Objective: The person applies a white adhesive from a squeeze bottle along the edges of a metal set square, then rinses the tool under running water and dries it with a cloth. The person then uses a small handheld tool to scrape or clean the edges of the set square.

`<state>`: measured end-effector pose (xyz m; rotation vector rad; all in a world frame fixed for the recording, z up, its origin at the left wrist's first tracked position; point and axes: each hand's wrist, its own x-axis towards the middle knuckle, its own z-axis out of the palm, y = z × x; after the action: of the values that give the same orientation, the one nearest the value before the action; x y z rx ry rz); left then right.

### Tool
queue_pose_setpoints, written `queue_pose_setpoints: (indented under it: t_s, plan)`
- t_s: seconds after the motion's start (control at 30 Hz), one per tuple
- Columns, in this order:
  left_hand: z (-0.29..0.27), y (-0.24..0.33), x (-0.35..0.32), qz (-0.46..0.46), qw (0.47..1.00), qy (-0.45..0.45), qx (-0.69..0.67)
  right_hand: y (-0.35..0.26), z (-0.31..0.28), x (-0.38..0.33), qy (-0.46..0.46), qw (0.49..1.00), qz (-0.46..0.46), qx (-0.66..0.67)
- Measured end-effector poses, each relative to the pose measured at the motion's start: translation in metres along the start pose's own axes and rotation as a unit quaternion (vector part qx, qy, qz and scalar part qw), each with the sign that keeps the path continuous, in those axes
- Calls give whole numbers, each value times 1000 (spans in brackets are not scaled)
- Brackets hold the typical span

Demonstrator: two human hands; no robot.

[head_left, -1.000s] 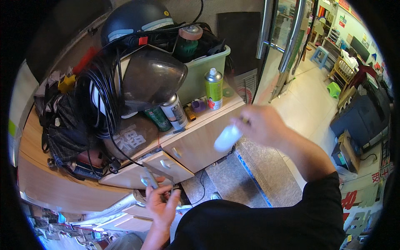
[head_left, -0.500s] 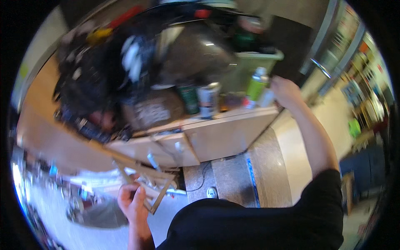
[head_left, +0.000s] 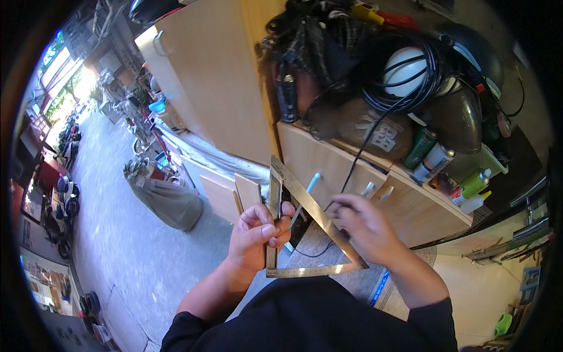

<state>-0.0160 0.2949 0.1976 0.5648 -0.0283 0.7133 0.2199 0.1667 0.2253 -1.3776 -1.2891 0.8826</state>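
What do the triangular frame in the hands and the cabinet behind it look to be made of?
The triangular frame: likely metal, a dull grey-brass finish with thin flat bars and ruler-like marks along the bottom edge. The left hand has its grip on the upright bar; the right hand touches the slanted one. The cabinet: seemingly light wood or laminate, matte, even tan.
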Motion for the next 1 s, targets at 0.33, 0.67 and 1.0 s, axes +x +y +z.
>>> queue_pose_setpoints:
  t_s: [0.33,0.67,1.0]
  plan:
    - [-4,76,-204,197,940,192,202,-66,245,38,-279,958,60,27]
    - [-8,131,-348,250,790,456,325,-93,420,19,-433,893,-96,-79]
    - [-6,133,-373,303,681,567,351,-106,476,31,-516,838,-158,-78]
